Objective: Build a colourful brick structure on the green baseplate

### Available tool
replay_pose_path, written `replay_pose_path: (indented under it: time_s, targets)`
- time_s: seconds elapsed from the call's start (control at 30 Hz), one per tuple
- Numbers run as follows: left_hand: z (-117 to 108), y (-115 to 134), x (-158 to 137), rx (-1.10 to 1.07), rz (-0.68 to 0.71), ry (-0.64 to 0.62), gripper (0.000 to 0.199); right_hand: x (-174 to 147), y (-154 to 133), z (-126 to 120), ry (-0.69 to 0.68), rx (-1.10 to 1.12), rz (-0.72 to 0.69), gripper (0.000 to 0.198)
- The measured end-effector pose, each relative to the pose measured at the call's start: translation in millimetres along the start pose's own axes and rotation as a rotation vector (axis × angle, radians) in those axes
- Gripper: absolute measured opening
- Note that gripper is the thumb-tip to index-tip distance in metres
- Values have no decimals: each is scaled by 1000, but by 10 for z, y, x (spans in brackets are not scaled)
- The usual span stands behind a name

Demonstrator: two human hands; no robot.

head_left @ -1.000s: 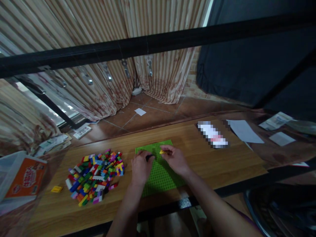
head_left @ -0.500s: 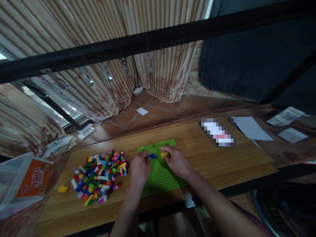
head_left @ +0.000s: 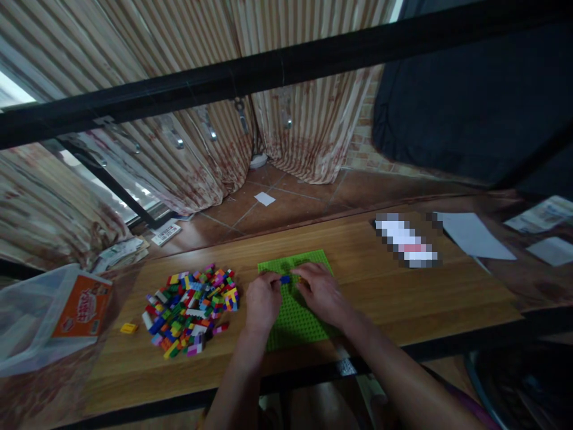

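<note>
Nearest, two bare forearms reach over the surface (head_left: 380, 298). The left hand (head_left: 264, 301) has its fingers closed in a narrow pinch on a blue brick (head_left: 285, 279), which shows between the hands, over the upper part of the green plate (head_left: 295, 325). The right hand (head_left: 320, 289) faces it, fingers bent close to the brick; I cannot tell what, if anything, they grip, or whether they touch the blue. Nor can I tell whether the brick meets the studs.

Left of the plate lies the pile (head_left: 192, 310) of mixed bricks, with a yellow piece (head_left: 129, 328) apart from it, and further left a clear tub (head_left: 54, 349). Beyond are paper (head_left: 477, 236) at the right, the floor (head_left: 295, 194) and curtains (head_left: 188, 48).

With so small a hold, the brick could twist or slip if pressed off-centre, and the knuckles could hide a misaligned stud. A loose plate might also slide under uneven pressure.

Against half a second ago, the right fingers are closer to the blue brick, so the gap is narrower. The yellow brick seen in them then is now hardly to be made out. Everything sits further right in view; the pile looks unchanged.
</note>
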State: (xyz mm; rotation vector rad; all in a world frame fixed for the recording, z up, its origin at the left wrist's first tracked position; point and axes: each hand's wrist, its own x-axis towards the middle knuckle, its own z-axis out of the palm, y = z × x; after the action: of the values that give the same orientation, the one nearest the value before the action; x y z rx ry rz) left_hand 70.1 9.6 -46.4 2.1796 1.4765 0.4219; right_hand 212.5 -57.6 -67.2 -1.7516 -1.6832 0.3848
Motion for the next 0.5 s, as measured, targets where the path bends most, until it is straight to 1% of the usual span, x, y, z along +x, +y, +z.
replay_pose_path:
  time_s: [0.07, 0.17, 0.37, 0.5]
  targets:
    - [-7, 15, -13, 12, -9, -2, 25, -10, -38, 25, -36, -56, -29, 35]
    - [-14, 22, -19, 9, -20, -3, 25, -26, -86, 64, -69, -141, -29, 34]
    - [16, -7, 7, -35, -35, -20, 22, -64, -96, 120, -67, -220, -11, 38]
    - [45, -34, 16, -118, -74, -27, 22, -96, -84, 148, -64, -289, -31, 39]
